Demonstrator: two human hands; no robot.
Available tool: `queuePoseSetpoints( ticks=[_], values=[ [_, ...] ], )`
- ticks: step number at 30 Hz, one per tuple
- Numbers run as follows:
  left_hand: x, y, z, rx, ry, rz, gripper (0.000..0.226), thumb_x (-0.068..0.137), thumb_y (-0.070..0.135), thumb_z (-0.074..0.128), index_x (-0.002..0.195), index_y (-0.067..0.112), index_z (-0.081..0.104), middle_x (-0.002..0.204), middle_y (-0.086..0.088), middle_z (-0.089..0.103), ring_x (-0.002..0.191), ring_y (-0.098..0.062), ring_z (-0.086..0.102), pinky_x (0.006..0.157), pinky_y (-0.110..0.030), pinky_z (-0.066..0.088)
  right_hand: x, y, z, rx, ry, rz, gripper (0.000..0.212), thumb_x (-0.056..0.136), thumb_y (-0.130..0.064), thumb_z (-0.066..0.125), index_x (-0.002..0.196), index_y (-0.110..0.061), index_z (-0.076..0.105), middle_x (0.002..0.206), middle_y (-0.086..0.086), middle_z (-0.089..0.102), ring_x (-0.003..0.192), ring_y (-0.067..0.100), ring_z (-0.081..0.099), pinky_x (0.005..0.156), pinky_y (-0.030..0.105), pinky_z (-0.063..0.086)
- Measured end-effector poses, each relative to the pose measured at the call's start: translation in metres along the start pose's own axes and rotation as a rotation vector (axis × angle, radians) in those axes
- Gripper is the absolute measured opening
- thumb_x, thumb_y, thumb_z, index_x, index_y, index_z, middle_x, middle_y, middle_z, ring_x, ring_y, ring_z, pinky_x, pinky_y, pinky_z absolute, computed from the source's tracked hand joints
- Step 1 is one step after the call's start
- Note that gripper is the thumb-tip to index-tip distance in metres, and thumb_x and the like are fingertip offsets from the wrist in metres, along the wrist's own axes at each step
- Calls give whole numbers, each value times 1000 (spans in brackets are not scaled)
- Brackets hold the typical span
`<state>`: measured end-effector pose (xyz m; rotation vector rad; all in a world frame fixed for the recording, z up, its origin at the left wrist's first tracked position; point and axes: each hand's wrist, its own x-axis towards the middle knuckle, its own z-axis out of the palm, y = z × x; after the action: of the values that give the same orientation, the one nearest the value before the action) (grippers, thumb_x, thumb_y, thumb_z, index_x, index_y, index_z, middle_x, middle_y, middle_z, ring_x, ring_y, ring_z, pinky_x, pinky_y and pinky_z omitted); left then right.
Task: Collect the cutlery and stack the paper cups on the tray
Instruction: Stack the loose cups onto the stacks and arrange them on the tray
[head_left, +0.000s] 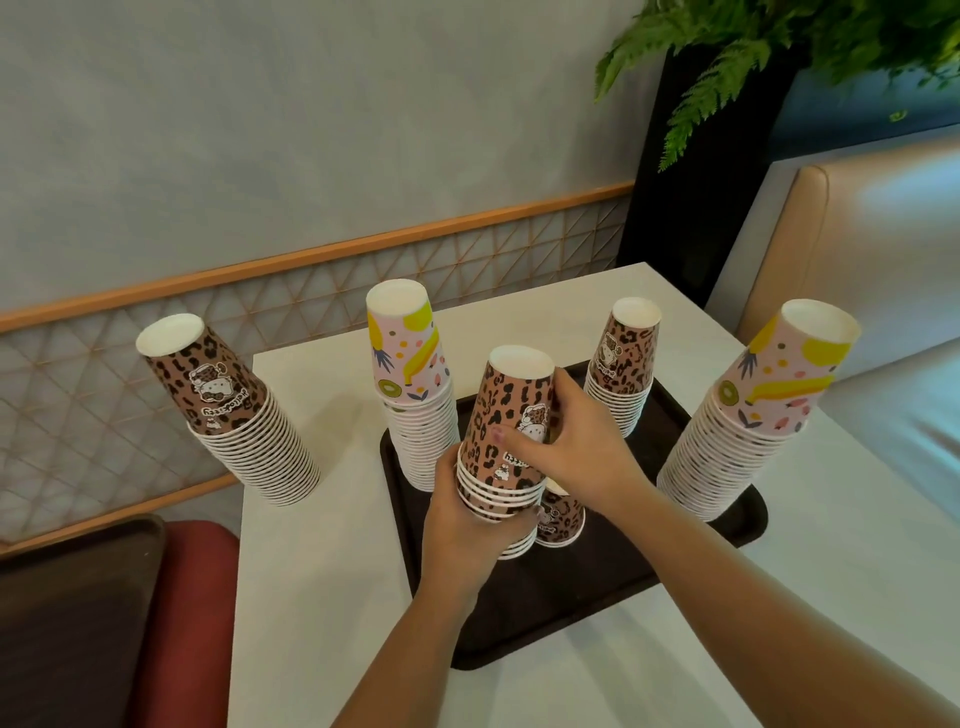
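Stacking is the step in hand: both hands are on a short leopard stack (511, 441) held over the middle of the tray (545, 613). The left hand (467, 525) wraps the lower rims, and the right hand (571, 447) grips the top cup's side, thumb across the print. Just behind the right wrist a single leopard cup (561, 519) stands upside down on the tray; whether the held stack touches the tray is hard to tell, since the left hand hides its base.

Three taller stacks stand along the tray's edges: a fruit stack (415, 395) at far left, a leopard stack (623, 364) at the back, and another fruit stack (748, 415) on the right rim. A fourth stack (234, 415) stands off the tray on the white surface (322, 597). No cutlery shows.

Next, I judge, the held stack should be lowered square over the lone cup, then the outlying stack fetched onto the tray.
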<state>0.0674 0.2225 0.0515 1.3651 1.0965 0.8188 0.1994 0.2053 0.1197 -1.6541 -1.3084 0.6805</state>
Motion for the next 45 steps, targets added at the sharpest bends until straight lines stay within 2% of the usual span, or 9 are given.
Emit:
queuePoseSetpoints(
  ticks=[8, 11, 17, 20, 24, 29, 33, 39, 45],
  values=[
    [1, -5, -1, 73, 24, -20, 87, 53, 12, 88, 125, 28, 44, 119, 7, 59, 112, -13, 57, 92, -30, 49, 7, -15, -18, 125, 116, -24, 44, 76, -29, 71, 113, -21, 50, 105, -11, 63, 100, 6, 61, 86, 28, 53],
    [2, -7, -1, 92, 22, -32, 82, 53, 12, 88, 122, 28, 46, 118, 6, 60, 112, -15, 57, 94, -33, 49, 18, -20, -36, 182, 286, -55, 49, 77, -28, 69, 120, -14, 49, 109, -7, 62, 102, 10, 61, 86, 29, 53],
    [4, -7, 3, 127, 10, -33, 81, 56, 10, 87, 123, 25, 44, 119, 6, 58, 113, -15, 55, 95, -33, 50, 60, -8, -79, 83, 715, -152, 60, 80, -30, 69, 129, -9, 42, 124, 0, 57, 111, 6, 54, 86, 11, 46],
    [5, -5, 6, 137, 5, -31, 79, 57, 10, 86, 119, 30, 41, 118, 7, 57, 112, -13, 55, 89, -24, 48, 80, 13, -88, -36, 763, -144, 66, 79, -33, 70, 132, -6, 40, 128, 6, 55, 118, 13, 52, 96, 24, 46],
    [7, -2, 8, 148, -3, -17, 80, 57, 11, 86, 121, 29, 41, 115, 11, 55, 110, -10, 53, 80, -13, 44, 92, 42, -86, -119, 721, -60, 68, 79, -30, 70, 134, -7, 38, 133, 9, 52, 124, 21, 48, 102, 35, 44],
    [7, 0, 6, 132, -1, -1, 78, 58, 10, 86, 119, 31, 41, 116, 11, 56, 110, -11, 55, 81, -15, 47, 85, 64, -74, -193, 552, 86, 77, 77, -29, 72, 139, -11, 31, 141, 10, 41, 130, 24, 41, 104, 34, 38],
    [7, 0, 6, 119, 0, 13, 78, 58, 10, 86, 118, 32, 41, 117, 10, 56, 110, -11, 55, 80, -13, 47, 53, 44, -53, -157, 633, -124, 67, 83, -35, 65, 138, -13, 32, 140, 5, 39, 124, 7, 37, 98, 1, 26],
    [4, 2, 4, 68, 17, 12, 79, 56, 10, 87, 118, 33, 43, 111, 16, 59, 102, -4, 59, 70, -10, 49, 1, 16, -9, 89, -14, -22, 84, 71, -59, 58, 142, -26, 28, 136, -10, 47, 122, 2, 47, 101, 24, 42],
    [1, 5, 4, 55, -13, 9, 87, 54, 10, 88, 124, 31, 41, 116, 13, 58, 104, -6, 59, 81, -18, 52, -3, 12, 2, 22, -15, -16, 63, 73, -37, 74, 128, -28, 43, 110, -19, 58, 101, -6, 56, 85, 12, 49]
  ],
)
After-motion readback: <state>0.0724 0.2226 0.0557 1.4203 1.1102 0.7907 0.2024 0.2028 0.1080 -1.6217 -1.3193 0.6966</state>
